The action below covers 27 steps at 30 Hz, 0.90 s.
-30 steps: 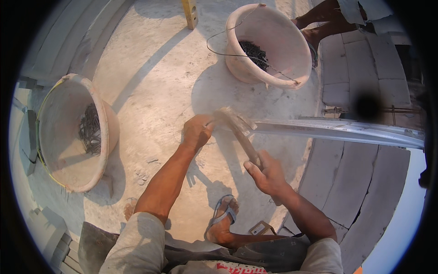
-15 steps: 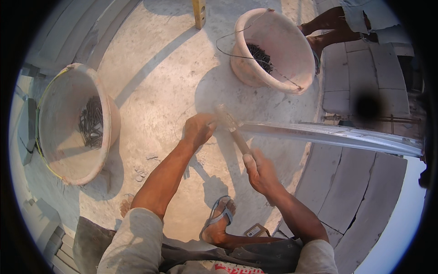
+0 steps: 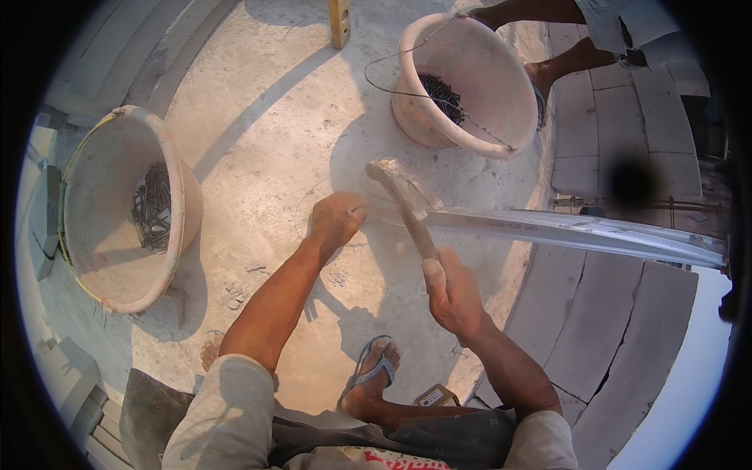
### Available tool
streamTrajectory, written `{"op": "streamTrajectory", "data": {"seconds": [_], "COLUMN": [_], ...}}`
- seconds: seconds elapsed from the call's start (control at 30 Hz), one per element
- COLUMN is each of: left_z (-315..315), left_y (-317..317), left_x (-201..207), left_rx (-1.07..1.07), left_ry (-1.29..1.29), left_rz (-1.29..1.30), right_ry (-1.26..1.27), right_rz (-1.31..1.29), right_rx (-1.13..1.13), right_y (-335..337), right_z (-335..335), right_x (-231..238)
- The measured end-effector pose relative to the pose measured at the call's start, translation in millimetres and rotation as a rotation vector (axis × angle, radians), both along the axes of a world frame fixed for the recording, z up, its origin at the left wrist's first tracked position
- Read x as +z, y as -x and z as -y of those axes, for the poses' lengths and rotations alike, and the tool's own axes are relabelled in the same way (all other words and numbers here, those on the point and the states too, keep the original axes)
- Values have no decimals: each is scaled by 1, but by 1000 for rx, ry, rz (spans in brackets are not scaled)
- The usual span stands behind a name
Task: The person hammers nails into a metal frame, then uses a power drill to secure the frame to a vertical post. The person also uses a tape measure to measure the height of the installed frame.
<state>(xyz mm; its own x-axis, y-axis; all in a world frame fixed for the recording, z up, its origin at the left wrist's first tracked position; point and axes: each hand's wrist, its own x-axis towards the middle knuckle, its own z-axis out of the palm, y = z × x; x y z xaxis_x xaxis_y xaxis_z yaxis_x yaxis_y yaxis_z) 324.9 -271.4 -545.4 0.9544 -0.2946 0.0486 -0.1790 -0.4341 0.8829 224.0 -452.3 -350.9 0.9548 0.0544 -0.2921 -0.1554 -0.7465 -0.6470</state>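
Near centre, we've got the left hand [image 3: 335, 221], grip curled closed by the near end of the metal bar [image 3: 548, 225]; dusty blur there, so we can't tell what it pinches. At 4 o'clock, the right hand [image 3: 456, 301] has its grip wrapped round the hammer [image 3: 419, 233], likely for swing control, head toward 12. Bar runs to 3. Block ledge [image 3: 595, 305] edges 4; floor [image 3: 251, 188] gives working room between yellow-handled tub [image 3: 102, 180], 9, and wire-handled tub [image 3: 493, 86], 1.

– How is the left hand [image 3: 335, 220]?
– It is folded like a fist, and the left forearm [image 3: 276, 312] reaches forward.
– And the right hand [image 3: 457, 298]?
– It is curled, a little blurred, thumb [image 3: 433, 276] forward; the right forearm [image 3: 517, 370] slants inward.
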Motion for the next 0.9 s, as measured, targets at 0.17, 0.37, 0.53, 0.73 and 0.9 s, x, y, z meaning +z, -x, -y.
{"op": "streamTrajectory", "data": {"seconds": [0.17, 0.37, 0.53, 0.73, 0.9], "left_z": [-1, -1, -4, -10, -7], "left_y": [-2, -5, 4, 17, 18], "left_x": [3, 12, 11, 14, 11], "left_rx": [-9, -41, 26, 57, 59], "left_ry": [-60, -127, 37, 43, 20], "left_rz": [-150, -201, -145, 37, 15], "right_ry": [72, 186, -19, 346, 304], "right_rz": [-16, -230, 18, -60, -202], "right_rx": [24, -61, -9, 111, 53], "right_y": [-8, -10, -11, -13, -16], "right_z": [-4, -7, -13, -9, -14], "right_x": [-10, -9, 22, -15, -10]}}
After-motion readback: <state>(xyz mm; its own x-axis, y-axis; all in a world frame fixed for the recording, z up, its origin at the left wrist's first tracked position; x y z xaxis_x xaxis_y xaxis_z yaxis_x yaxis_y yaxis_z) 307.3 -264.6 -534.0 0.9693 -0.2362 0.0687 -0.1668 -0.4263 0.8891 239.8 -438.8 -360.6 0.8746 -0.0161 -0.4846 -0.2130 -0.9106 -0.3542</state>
